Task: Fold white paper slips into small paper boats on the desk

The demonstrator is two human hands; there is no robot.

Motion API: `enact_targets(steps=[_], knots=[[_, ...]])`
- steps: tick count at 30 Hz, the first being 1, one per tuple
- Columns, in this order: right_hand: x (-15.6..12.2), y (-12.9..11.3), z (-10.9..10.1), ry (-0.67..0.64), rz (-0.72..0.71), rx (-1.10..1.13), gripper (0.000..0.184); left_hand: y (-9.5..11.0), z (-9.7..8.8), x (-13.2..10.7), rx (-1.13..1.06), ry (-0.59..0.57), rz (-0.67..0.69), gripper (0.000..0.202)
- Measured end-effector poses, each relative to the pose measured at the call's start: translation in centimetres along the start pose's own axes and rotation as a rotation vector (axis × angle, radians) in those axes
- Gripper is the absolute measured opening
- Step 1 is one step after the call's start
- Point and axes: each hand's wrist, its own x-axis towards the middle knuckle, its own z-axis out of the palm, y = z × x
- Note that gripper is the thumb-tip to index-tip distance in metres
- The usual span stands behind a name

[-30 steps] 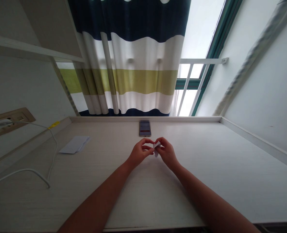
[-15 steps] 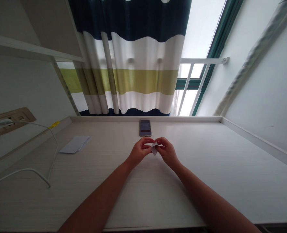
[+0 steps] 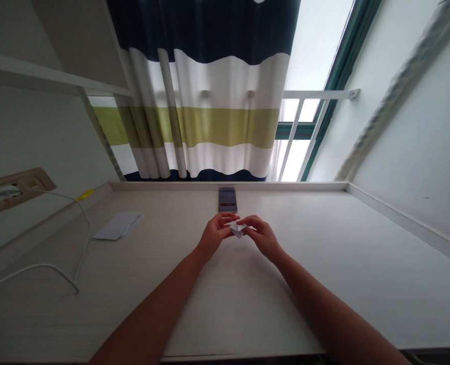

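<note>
A small piece of folded white paper is held between my two hands, above the desk and just in front of the phone. Its folds stand out to the sides and a point faces down toward me. My left hand pinches its left side with the thumb and fingers. On the right side, the fingertips and thumb of my right hand close on the paper. Parts of the paper are hidden behind the fingers.
A phone with its screen lit leans or lies near the desk's back edge. White paper sheets rest on the desk at the left. A white cable runs from the wall socket across the desk. A striped curtain hangs behind.
The folded paper has turned and spread wider, showing flaps to both sides. My left hand has shifted slightly left, with its fingers a little straighter.
</note>
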Motion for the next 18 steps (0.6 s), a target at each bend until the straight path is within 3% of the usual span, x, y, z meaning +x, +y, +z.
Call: enact_targets(steps=[10,18], knots=[[0.0,-0.4,0.0,-0.017,0.057,0.071,0.018,0.2,-0.2,-0.1,-0.03,-0.026,0.018,0.027],[0.3,0.8,0.2,0.012,0.094,0.136,0.021,0.0,0.1,0.1,0.107,0.049,0.037,0.031]])
